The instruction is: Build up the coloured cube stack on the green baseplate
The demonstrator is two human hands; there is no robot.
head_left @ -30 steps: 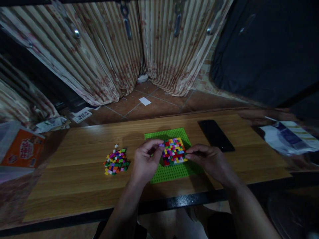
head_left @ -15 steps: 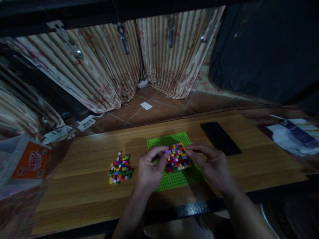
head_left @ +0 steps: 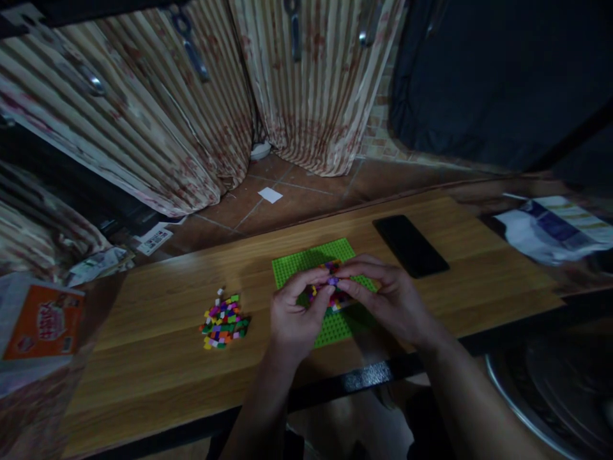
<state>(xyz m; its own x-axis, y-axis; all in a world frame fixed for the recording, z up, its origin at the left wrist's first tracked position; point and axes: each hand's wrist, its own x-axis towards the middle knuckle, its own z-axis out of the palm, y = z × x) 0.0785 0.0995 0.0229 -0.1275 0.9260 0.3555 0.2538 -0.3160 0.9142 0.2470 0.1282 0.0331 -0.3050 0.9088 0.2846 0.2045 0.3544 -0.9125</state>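
Two bare hands meet above the green baseplate (head_left: 330, 331) on the wooden table (head_left: 167, 383), their fingertips drawn together around a small purple brick (head_left: 332, 280). The left hand (head_left: 294, 313) has it clamped between thumb and forefinger; the right hand (head_left: 395, 297) comes in from the other side with thumb and forefinger at the same spot, but whether it grips the brick or only steadies it cannot be told. It is also unclear whether anything else lies hidden between the fingers.

Beneath them sits a patchwork of coloured bricks (head_left: 330, 264), mostly covered by the fingers, so its outline and any gap in it cannot be read. Well apart to the left, a pile of loose bricks (head_left: 223, 326) lies on the table; a black phone-like slab (head_left: 410, 246) rests near the baseplate on the right.

The step in hand appears to be fine fingertip handling of one piece, perhaps turning or lining it up over the patchwork. From this pose, the next move calls for a light, secure pinch, the studded side kept facing up, and fingers angled clear of the neighbouring bricks.
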